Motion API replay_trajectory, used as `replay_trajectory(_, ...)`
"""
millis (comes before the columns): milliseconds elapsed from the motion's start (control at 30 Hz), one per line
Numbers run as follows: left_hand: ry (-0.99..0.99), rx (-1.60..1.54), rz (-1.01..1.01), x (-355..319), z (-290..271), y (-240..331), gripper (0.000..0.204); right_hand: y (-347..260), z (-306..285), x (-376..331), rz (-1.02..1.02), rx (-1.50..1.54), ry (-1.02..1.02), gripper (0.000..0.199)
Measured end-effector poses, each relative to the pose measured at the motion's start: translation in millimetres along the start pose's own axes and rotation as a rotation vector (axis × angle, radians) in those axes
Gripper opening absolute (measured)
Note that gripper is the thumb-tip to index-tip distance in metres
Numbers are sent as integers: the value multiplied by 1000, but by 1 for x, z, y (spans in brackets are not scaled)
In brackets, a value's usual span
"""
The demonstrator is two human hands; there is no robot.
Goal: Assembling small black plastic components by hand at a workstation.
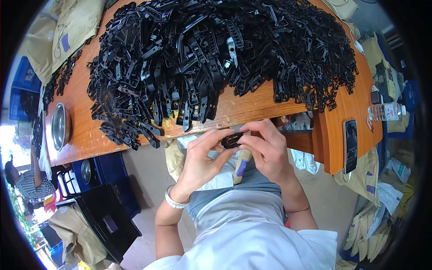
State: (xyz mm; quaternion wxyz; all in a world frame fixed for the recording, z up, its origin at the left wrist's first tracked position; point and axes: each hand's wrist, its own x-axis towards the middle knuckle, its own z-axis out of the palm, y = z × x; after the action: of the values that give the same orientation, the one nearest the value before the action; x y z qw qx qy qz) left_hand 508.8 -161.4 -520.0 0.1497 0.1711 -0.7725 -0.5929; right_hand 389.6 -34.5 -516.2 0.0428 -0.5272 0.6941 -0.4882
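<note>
Between my two hands, just off the table's front edge, is a small black plastic part (231, 140). The fingers of my left hand (204, 155) pinch it from the left side. My right hand (269, 150) grips its right end between thumb and fingers. Fingertips hide some of the part, so its exact kind is unclear. Beyond my hands a large heap of black plastic parts (198, 58) covers much of the wooden table (252, 112); several long strips hang toward the near edge.
A metal bowl (60, 126) sits at the table's left end. On the right lie a phone (350, 146) and a clear plastic bottle (386, 111). An open drawer (299, 139) is under the table edge. Black and blue crates (105, 220) stand at lower left; paper sacks (369, 234) lie at right.
</note>
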Motion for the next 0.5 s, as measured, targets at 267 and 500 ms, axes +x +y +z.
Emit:
replay_trajectory(267,-28,-557,-272,-3,-5,4,32,-1,-1,0,-12,112,-11,17)
replay_trajectory(500,331,630,374,9,3,-20,21,16,1,-20,196,320,301,26)
